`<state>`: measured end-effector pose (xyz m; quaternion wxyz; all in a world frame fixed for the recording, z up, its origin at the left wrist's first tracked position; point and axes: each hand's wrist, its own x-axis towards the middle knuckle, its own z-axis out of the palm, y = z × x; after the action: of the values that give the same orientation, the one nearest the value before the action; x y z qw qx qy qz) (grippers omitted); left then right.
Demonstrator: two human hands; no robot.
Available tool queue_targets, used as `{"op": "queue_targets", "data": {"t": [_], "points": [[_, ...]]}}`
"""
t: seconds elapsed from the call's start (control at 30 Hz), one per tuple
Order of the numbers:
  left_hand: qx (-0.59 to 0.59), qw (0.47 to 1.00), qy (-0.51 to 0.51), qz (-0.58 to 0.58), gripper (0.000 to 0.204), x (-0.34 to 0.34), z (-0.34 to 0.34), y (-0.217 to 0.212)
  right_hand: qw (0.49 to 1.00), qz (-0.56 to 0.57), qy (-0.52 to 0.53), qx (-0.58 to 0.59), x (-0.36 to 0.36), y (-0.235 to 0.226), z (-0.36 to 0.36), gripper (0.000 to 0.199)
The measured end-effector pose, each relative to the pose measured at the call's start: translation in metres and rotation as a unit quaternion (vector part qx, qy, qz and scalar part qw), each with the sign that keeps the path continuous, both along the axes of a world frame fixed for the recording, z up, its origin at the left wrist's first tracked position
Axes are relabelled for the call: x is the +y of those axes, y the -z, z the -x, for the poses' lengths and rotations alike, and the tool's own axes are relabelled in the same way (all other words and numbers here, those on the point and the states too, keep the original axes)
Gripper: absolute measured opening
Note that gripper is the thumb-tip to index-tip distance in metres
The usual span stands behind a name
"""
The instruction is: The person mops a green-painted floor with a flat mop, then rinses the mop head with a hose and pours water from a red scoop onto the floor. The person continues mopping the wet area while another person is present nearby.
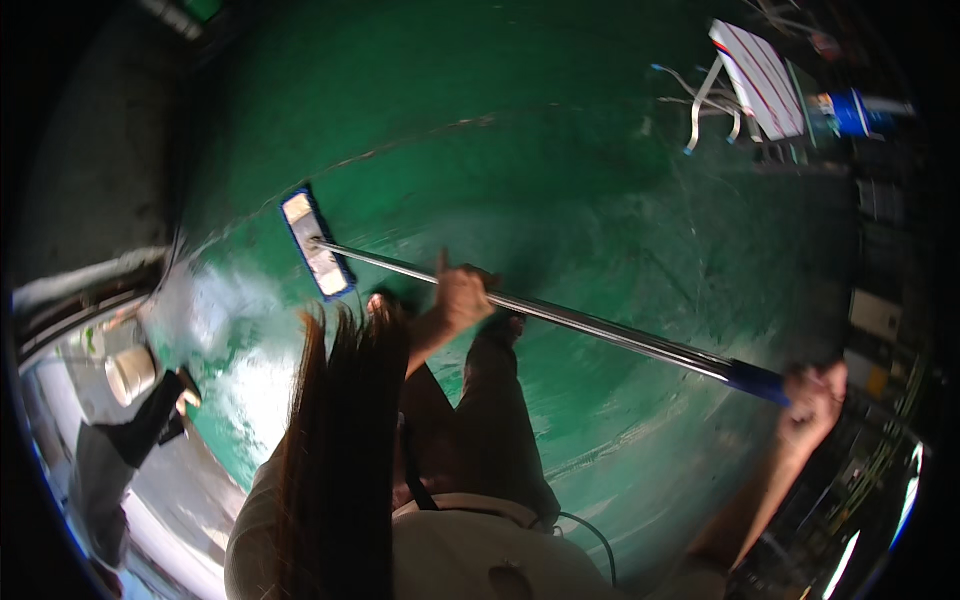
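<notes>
On the green floor (600, 180), flat mop (316, 243) down, left hand (462, 297) fingers wrapped round its pole (590, 325), right hand (815, 395) fingers tight on the blue grip (757, 380)

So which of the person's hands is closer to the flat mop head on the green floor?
Left. The left hand grips the metal pole partway along, a short stretch from the mop head. The right hand holds the pole's blue end, farthest from it.

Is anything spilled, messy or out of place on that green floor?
Yes. A pale wet sheen spreads over the green floor at the left, near the flat mop head. At the top right, loose cables and a white board lie scattered on the floor.
</notes>
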<state>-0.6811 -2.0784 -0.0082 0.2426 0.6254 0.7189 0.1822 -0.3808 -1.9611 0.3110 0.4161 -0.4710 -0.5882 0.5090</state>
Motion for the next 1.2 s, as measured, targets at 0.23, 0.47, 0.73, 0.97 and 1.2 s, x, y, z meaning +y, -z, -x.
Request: {"op": "queue_targets", "data": {"t": [0.23,0.47,0.73,0.97,1.2], "points": [[-0.161,0.946,0.221,-0.174,0.025,0.147,-0.405,-0.109,0.979,-0.154,0.074,-0.114,-0.113,-0.233,-0.315,0.010],[-0.234,0.944,0.229,-0.033,0.028,0.247,-0.580,-0.064,0.936,-0.250,0.093,-0.229,-0.087,-0.118,-0.353,0.011],[-0.230,0.927,0.251,-0.158,0.026,0.224,-0.653,-0.102,0.965,-0.214,0.094,-0.120,-0.081,-0.172,-0.482,0.012],[-0.324,0.916,0.149,-0.183,0.028,0.265,-0.686,-0.111,0.973,-0.213,0.020,-0.085,0.001,-0.201,-0.546,0.008],[-0.376,0.867,0.235,-0.229,0.016,0.383,-0.831,-0.110,0.968,-0.209,-0.131,-0.053,0.124,-0.209,-0.651,0.024]]}}
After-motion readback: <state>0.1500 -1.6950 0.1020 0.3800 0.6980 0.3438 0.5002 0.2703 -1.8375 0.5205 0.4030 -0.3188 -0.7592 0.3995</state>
